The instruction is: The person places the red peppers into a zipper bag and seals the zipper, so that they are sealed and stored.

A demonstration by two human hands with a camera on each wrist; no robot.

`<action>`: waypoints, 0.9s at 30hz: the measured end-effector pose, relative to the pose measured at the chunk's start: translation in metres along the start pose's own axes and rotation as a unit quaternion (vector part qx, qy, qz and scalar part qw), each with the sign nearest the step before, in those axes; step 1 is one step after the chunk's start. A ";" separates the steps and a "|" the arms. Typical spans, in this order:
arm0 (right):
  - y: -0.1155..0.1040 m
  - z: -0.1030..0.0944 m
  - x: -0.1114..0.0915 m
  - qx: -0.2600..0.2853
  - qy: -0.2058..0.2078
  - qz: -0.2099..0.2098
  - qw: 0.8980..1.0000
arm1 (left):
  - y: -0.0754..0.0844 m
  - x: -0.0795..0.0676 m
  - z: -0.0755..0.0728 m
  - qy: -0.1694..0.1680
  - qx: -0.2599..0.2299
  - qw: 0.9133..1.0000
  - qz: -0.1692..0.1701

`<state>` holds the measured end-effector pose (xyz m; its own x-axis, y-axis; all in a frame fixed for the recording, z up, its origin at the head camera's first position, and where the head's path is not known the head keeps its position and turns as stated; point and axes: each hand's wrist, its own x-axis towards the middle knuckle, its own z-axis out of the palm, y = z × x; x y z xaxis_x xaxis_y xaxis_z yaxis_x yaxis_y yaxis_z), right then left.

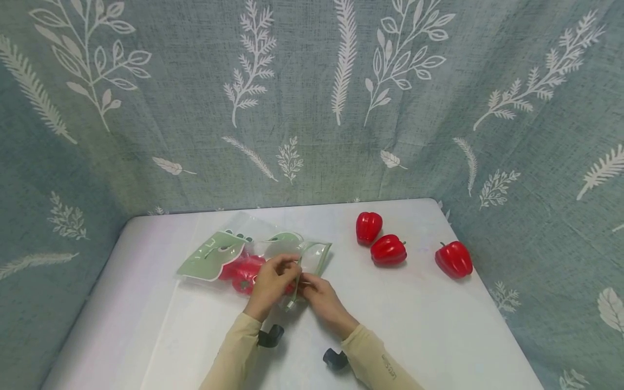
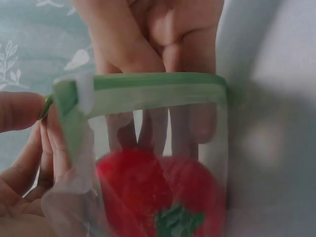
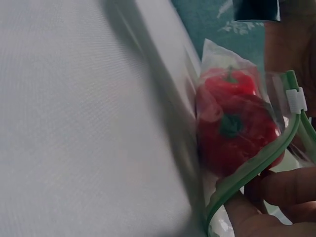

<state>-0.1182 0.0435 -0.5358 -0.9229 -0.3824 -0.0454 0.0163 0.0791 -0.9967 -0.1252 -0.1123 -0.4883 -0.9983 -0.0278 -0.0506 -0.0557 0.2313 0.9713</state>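
A clear slider-zip bag (image 1: 209,260) with a green printed pattern lies on the table, its green-edged mouth turned to the right. Through its film show red bell peppers (image 3: 232,123) with green stems. My left hand (image 1: 273,281) pinches the edge of the mouth between thumb and fingers; in the left wrist view its thumb (image 2: 19,111) presses that green edge. My right hand (image 1: 324,303) is at the opposite side of the mouth, its fingers extended behind the green strip (image 2: 158,81), close to a pepper. Whether those fingertips touch it is unclear. A white slider (image 3: 296,100) sits on the strip.
Loose on the white table (image 1: 414,325) at the right are a red pepper (image 1: 369,227), a second pepper (image 1: 388,250) beside it, and a third pepper (image 1: 454,260) near the right edge. A patterned curtain (image 1: 312,146) hangs behind and at both sides.
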 end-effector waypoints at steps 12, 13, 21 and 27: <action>-0.002 0.008 0.002 -0.026 0.002 0.013 1.000 | -0.003 0.000 0.002 -0.006 -0.018 1.000 -0.002; -0.002 0.009 0.003 -0.034 0.002 0.012 0.999 | -0.003 0.000 0.002 -0.006 -0.018 1.000 -0.001; -0.001 0.013 0.003 -0.054 0.000 0.004 0.999 | -0.004 -0.003 0.000 0.000 -0.011 1.000 0.003; 0.002 0.007 0.003 -0.061 0.010 -0.007 0.998 | -0.005 -0.003 -0.004 0.003 -0.004 1.000 0.005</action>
<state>-0.1183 0.0363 -0.5386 -0.9302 -0.3660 -0.0287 -0.0426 0.1850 -0.9818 -0.1214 -0.1170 -0.4925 -0.9988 -0.0319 -0.0385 -0.0446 0.2231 0.9738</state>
